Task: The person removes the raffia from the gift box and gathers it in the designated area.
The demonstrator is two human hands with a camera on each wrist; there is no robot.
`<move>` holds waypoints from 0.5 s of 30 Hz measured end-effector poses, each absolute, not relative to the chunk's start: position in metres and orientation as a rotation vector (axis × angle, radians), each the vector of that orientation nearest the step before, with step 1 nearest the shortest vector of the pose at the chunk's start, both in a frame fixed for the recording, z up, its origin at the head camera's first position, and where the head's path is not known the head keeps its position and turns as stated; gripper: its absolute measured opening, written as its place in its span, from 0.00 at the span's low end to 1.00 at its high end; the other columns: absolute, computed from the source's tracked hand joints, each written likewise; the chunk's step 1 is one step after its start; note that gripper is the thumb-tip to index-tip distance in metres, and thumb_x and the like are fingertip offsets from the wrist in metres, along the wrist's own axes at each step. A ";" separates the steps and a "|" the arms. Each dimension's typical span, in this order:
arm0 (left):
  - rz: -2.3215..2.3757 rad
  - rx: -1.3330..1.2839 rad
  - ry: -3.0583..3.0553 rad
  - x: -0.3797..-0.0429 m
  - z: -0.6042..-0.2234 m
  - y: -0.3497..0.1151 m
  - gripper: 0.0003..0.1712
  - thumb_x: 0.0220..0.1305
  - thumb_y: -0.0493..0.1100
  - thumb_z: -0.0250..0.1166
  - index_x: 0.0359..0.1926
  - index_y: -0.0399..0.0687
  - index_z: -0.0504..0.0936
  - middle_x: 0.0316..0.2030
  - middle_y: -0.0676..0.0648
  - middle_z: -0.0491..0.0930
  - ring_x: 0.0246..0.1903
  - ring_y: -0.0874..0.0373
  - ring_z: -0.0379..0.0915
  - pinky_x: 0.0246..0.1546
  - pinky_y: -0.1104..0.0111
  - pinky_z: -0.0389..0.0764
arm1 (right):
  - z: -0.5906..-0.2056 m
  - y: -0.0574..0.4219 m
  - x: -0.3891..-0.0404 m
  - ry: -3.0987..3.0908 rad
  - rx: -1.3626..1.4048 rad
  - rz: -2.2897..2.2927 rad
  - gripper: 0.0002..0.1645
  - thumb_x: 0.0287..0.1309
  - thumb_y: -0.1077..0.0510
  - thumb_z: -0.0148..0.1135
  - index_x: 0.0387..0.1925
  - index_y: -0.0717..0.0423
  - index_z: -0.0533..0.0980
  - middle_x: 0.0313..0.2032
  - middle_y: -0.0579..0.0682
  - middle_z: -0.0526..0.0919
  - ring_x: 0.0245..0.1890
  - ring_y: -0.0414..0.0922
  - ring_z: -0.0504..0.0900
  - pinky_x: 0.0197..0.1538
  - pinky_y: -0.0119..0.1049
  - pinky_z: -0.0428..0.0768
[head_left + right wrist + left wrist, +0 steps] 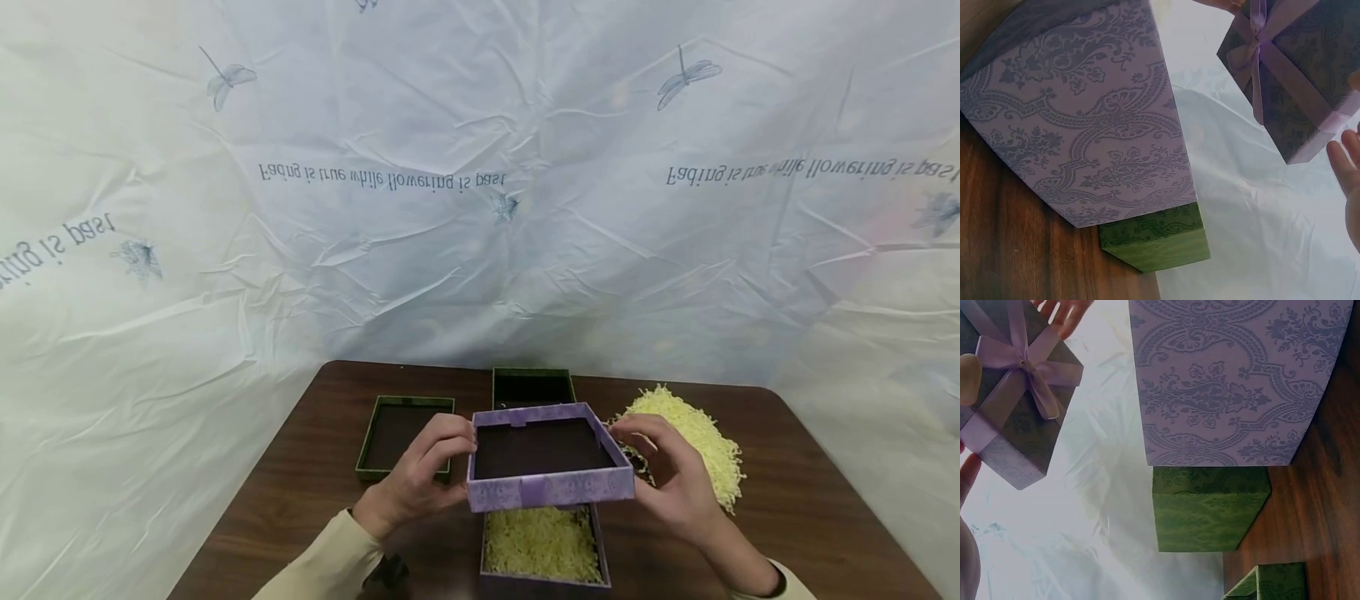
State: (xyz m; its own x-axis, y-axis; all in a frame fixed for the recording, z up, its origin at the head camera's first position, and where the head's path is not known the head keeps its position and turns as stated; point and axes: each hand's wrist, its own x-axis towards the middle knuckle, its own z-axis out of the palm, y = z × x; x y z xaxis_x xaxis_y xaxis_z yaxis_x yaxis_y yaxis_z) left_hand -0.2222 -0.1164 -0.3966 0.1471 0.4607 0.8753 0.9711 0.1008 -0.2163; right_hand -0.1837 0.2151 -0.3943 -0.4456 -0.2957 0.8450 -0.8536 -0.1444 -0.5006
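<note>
Purple lid (551, 493) is up in the air, seen from the head view, with its dark inside turned to the person. It tips over the middle of the table (262, 542), not set down. The left hand (420, 471) pinches one side, and the right hand (678, 479) has bent fingers and a thumb on the other side. Under it, toward the table's near edge, sits the purple box (547, 588), full of yellow paper (540, 542). Its filling looks done to me, but the lid is not on yet. The green box (532, 385) stands open near the far edge; I can't see its floor. The green lid (401, 433) lies toward the far left corner, so that pair looks not closed either. A heap of loose paper (708, 442) sits toward the far right corner.

The left wrist view shows the lid's outside, with a purple bow (1024, 369) tied on, so that part seems finished.

The right wrist view shows the lid clear of the purple box, with some right fingers stretched out by its edge.
</note>
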 end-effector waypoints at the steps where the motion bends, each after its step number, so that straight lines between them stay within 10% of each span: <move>1: -0.692 -1.505 -1.449 -0.223 -0.396 -0.117 0.14 0.58 0.35 0.62 0.42 0.29 0.73 0.40 0.33 0.72 0.44 0.46 0.71 0.48 0.61 0.76 | -0.394 0.216 -0.183 -1.704 1.265 1.650 0.30 0.42 0.86 0.63 0.51 0.86 0.66 0.50 0.67 0.74 0.55 0.49 0.76 0.61 0.35 0.76; 15: -0.536 -1.495 -1.390 -0.225 -0.393 -0.118 0.11 0.57 0.33 0.56 0.41 0.31 0.73 0.40 0.35 0.73 0.42 0.45 0.72 0.49 0.61 0.78 | -0.387 0.222 -0.178 -2.006 0.994 2.428 0.19 0.73 0.69 0.37 0.59 0.68 0.69 0.52 0.49 0.79 0.50 0.42 0.82 0.49 0.36 0.83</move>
State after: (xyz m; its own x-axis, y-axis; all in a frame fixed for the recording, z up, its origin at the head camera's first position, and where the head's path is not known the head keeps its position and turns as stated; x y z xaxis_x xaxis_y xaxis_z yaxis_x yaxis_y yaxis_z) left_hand -0.2252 -0.1179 -0.3932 0.2453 0.4883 0.8375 0.9242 0.1429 -0.3540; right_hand -0.1780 0.2225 -0.3873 -0.8071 -0.4811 0.3423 -0.2454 -0.2540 -0.9356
